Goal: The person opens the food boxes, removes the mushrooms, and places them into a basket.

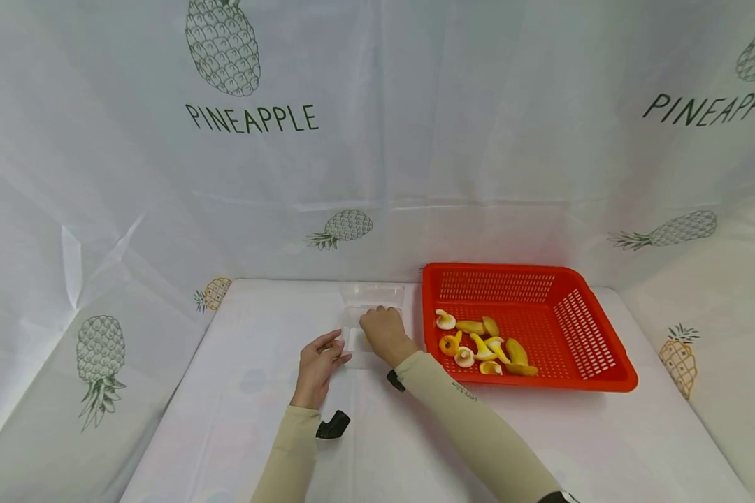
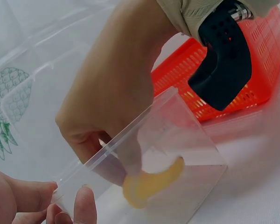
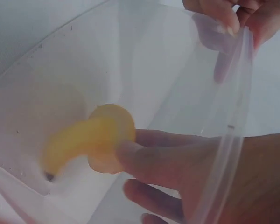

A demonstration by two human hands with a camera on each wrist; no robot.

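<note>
The right hand point(image 2: 112, 88) pinches one mushroom point(image 3: 91, 140) inside the box point(image 2: 177, 154); the left hand point(image 1: 317, 363) pinches its rim. More mushrooms wait in the basket point(image 1: 594, 349) beside.

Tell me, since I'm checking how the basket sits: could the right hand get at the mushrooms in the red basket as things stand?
Probably yes, once freed. The right hand is inside the clear container, holding a yellow mushroom. The red basket sits just beside it, open-topped, with nothing over the mushrooms.

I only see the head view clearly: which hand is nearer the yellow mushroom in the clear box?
Right. The right hand holds the yellow mushroom; the left hand pinches the clear box rim.
</note>
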